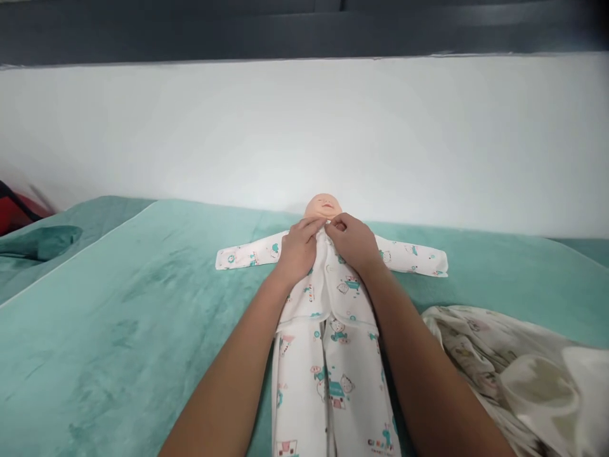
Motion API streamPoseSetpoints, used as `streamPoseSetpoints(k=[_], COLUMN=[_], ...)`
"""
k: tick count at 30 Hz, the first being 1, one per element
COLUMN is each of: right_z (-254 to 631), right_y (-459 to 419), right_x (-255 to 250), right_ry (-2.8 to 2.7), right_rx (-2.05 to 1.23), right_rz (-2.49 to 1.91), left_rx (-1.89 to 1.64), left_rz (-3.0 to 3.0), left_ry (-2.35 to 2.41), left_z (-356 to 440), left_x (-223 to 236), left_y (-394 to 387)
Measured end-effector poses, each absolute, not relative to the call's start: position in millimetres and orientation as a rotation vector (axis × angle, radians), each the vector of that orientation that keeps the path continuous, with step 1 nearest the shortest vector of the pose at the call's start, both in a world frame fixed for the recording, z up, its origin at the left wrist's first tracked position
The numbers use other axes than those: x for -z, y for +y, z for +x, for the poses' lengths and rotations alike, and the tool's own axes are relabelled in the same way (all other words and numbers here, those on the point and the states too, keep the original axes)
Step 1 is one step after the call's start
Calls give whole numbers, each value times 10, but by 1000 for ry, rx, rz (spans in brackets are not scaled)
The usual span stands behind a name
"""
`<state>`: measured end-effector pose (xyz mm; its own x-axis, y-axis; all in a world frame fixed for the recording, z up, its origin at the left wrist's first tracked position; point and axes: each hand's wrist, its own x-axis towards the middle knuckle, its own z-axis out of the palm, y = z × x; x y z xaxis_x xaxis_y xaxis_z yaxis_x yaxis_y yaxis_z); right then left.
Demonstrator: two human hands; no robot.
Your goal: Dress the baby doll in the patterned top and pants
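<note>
A baby doll [323,205] lies on its back with its head at the far end. It wears a white printed baby jacket [349,289], sleeves stretched out to both sides. Matching baby pants [304,393] lie below the jacket hem, extending toward me. At the collar, just under the doll's chin, my left hand [299,249] pinches the left edge of the jacket, fingers angled inward. My right hand [353,241] is curled beside it, gripping the right collar edge. Fingertips nearly touch, and they partly hide the neckline. A snap button shows lower on the jacket front.
A teal plush cover [143,317] spreads under everything. Crumpled patterned white cloth [514,374] lies at the lower right. A white wall [304,127] rises directly behind the doll's head. At the far left edge is a red and black object [14,209].
</note>
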<state>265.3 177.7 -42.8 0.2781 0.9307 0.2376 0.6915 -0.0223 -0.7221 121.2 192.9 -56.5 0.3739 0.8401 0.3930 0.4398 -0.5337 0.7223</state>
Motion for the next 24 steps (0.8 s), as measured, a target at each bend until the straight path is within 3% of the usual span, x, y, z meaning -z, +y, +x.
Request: streamPoseSetpoints(k=[24], right_z=[2723], right_y=[1913], right_x=[514], right_ry=[-1252], right_rx=[-427], right_rz=[-1539], left_rx=[-1137], left_rz=[2082], left_ry=[1119], left_z=[1193], left_x=[574], left_y=[1705])
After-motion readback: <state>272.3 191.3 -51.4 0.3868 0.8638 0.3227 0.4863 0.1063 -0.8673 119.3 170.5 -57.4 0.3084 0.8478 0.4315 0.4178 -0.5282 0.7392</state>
